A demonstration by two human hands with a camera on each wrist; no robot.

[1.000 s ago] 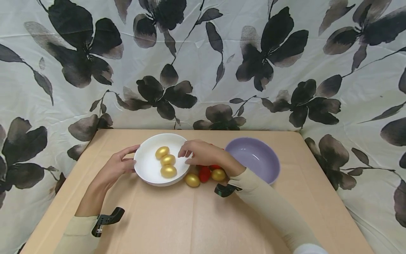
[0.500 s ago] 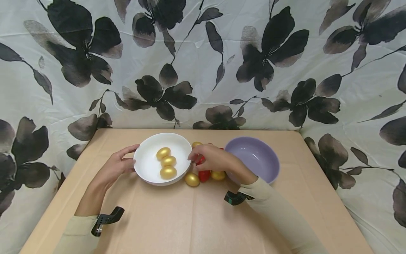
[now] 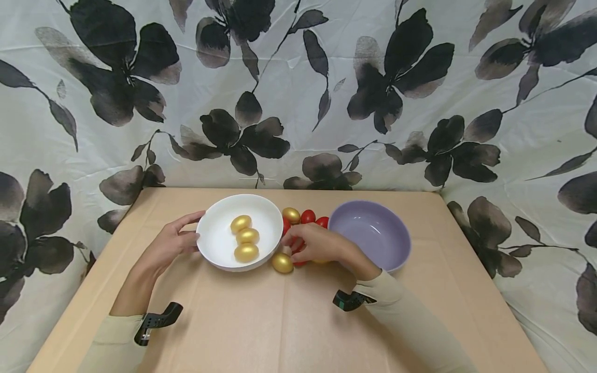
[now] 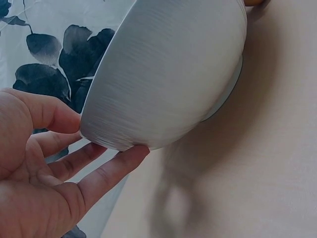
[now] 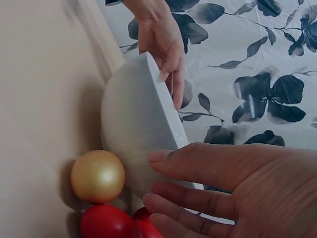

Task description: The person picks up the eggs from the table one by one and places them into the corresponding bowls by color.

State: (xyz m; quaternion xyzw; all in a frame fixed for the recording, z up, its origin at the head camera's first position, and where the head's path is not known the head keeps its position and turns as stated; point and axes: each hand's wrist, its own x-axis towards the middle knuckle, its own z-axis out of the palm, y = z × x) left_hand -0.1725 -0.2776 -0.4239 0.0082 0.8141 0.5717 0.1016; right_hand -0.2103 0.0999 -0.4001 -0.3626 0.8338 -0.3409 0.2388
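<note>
My left hand (image 3: 173, 242) grips the left rim of a white bowl (image 3: 212, 254), thumb and fingertips at its edge; in the left wrist view the bowl's outer wall (image 4: 163, 74) fills the middle. Three gold eggs lie in a row inside, the middle one (image 3: 247, 235) between the other two. My right hand (image 3: 319, 242) is just right of the bowl, fingers loosely bent above a cluster of eggs and holding nothing. A gold egg (image 3: 282, 263) sits by its fingertips, another gold egg (image 3: 291, 215) behind. Red eggs, one a red egg (image 5: 106, 221) below the gold one, are partly hidden by the hand.
A purple bowl (image 3: 373, 235) stands right of the cluster, behind the right wrist. All of this rests on a light wooden table (image 3: 261, 321). Behind its far edge hangs a white cloth (image 3: 322, 145) with dark flowers.
My right hand has drawn back from over the white bowl to the right, over the egg cluster, uncovering eggs at the back. The left hand stays at the bowl's rim.
</note>
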